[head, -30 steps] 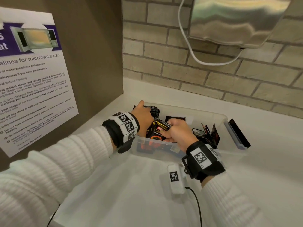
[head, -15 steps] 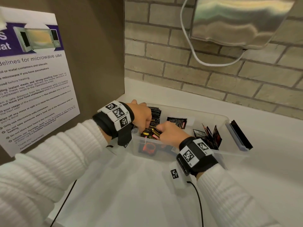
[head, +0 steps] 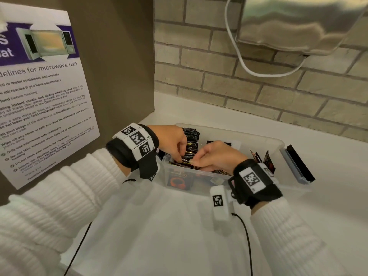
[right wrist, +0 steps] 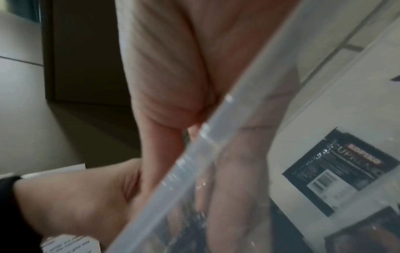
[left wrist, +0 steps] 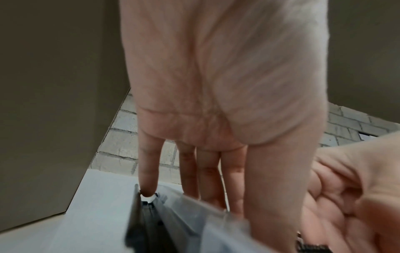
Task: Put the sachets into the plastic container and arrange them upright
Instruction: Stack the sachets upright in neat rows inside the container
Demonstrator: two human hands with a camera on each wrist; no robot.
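Note:
A clear plastic container [head: 260,137] stands on the white counter. Black and gold sachets [head: 191,136] stand packed at its left end. My left hand [head: 180,157] reaches down among them with straight fingers [left wrist: 205,179] and presses on the stack. My right hand [head: 194,161] is just to its right and pinches a few sachets at their top edges. In the right wrist view the container rim [right wrist: 194,145] crosses in front of my right hand [right wrist: 216,188]. One sachet [right wrist: 339,171] lies flat at the back. Several more sachets [head: 265,160] stand at the right end.
A blue-grey clip and a dark lid [head: 296,168] sit at the container's right end. A brown panel with a poster [head: 39,96] rises on the left. A brick wall [head: 219,80] stands behind, with a steel dispenser [head: 298,22] and white cable [head: 239,56] above.
My right hand has lowered the gold and black sachets into the container's left end. My left hand has shifted right and dipped its fingers into the stack.

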